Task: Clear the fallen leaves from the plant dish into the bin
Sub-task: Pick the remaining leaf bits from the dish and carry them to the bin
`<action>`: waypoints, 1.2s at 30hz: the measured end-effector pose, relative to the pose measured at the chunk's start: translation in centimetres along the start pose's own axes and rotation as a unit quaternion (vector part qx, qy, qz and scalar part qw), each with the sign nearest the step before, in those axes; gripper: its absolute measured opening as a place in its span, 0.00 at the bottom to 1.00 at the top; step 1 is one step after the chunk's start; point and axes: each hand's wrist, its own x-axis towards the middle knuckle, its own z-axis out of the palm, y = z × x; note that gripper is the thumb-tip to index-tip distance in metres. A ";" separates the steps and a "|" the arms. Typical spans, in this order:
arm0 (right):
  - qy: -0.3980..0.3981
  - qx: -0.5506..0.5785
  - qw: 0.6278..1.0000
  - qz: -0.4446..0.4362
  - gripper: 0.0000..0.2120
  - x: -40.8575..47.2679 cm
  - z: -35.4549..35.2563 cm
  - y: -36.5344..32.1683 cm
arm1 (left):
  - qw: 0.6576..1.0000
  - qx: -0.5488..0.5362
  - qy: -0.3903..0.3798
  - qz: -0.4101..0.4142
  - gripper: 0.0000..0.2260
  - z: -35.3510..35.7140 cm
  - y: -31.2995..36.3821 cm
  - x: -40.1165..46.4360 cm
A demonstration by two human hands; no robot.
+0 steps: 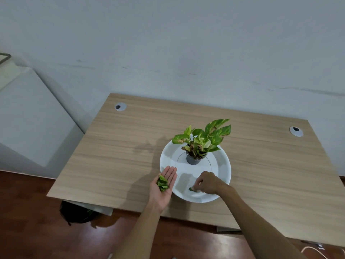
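A round white plant dish (pixel 222 165) sits on the wooden desk, with a small potted plant (pixel 198 144) in a dark pot at its far side. My left hand (pixel 164 186) lies palm up at the dish's left rim, fingers spread, cradling a small pile of green leaves (pixel 162 183). My right hand (pixel 209 182) reaches onto the near part of the dish, fingertips pinched on one green leaf (pixel 191 189) that rests on the dish surface. A dark bin (pixel 78 212) stands on the floor under the desk's near left corner, mostly hidden by the desk.
The wooden desk (pixel 115 156) stands against a grey wall, with cable grommets at back left (pixel 120 106) and back right (pixel 296 131). A white cabinet (pixel 31 118) stands left of it. A reddish wood floor lies below, with a cable (pixel 313 249) at the lower right.
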 end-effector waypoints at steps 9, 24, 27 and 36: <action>0.076 0.102 0.977 -0.173 0.06 -0.4 -0.6 -7.2 | 0.999 0.036 0.021 0.021 0.18 0.9 -0.1 -0.2; 0.112 0.155 0.960 -0.204 0.09 -0.2 1.1 -10.1 | 1.000 0.008 0.007 0.023 0.18 1.4 1.5 -0.4; 0.182 0.149 0.950 -0.206 0.09 0.4 0.9 -11.1 | 1.000 -0.011 -0.007 0.023 0.20 1.1 3.3 -1.1; 0.189 0.010 0.952 -0.242 0.15 3.8 6.2 -18.4 | 0.992 -0.081 0.027 0.094 0.20 -5.0 13.9 -3.3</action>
